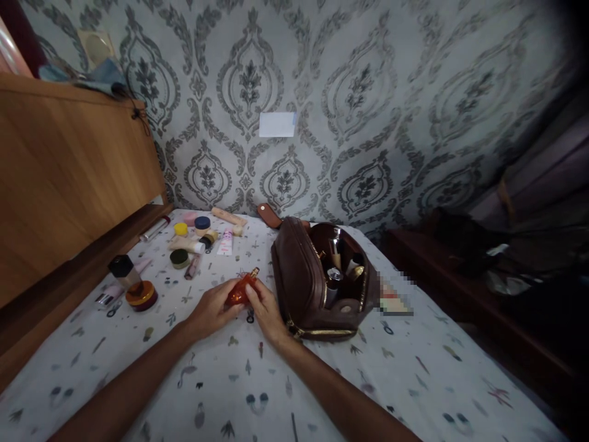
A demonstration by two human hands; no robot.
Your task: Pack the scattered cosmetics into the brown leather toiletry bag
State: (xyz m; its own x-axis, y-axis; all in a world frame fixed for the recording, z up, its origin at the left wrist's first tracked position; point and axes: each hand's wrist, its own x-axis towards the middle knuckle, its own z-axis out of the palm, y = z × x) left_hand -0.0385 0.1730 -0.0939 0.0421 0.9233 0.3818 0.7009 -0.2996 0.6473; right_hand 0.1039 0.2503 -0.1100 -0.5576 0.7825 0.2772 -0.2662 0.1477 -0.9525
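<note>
An orange, shiny bottle [238, 291] with a gold neck is held between both hands, low over the patterned sheet. My left hand [213, 310] wraps its left side with the fingers closed on it. On the right side, my right hand [268, 308] grips the same bottle, thumb on its front. Just right of my right hand stands an open dark brown bag [299, 282] with gold zippers. Inside it are several cosmetic containers, among them a clear-capped bottle [334, 277] and a tube-like bottle [335, 253].
Several cosmetics lie at the left, including an amber jar [141, 296], a black-capped bottle [123, 271], a green jar [179, 258] and a white-pink tube [226, 242]. A brown strap [269, 215] lies behind the bag. A wooden cabinet [78, 178] borders the left; a patterned wall rises behind.
</note>
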